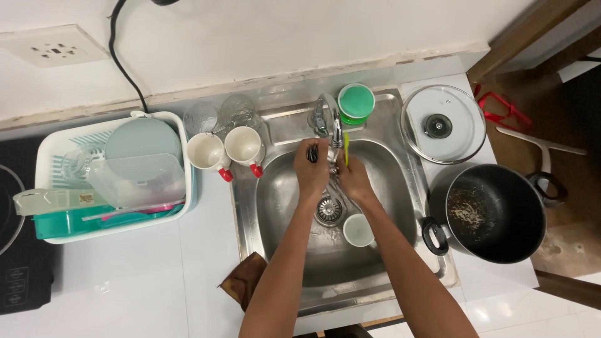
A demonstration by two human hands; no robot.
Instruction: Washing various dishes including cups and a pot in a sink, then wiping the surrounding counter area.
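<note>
Both hands met under the tap at the back of the steel sink. The left hand had its fingers clamped on a bunch of dark-handled cutlery, whose handle ends stuck out past the fingers toward the back wall; the long axis of the bunch ran roughly front to back, in line with the forearm. The right hand sat just beside it, fingers curled together on a thin yellow-green utensil that also pointed away from the person, its tip close to the tap's spout. The two hands nearly touched, the left a shade nearer the tap base. Whether water was running could not be told.

Just below the fingers lay the drain strainer, and nearer the person, beside the right forearm, a small white cup stood in the basin. Left of the left fingers, two white mugs with red handles stood on the worktop at the sink's rim, with a drying rack farther out. Beyond the right fingers stood a green tub; to their right a glass lid and a black pot. A brown cloth lay at the sink's front left edge. Open room lay mostly in the basin toward the person.
</note>
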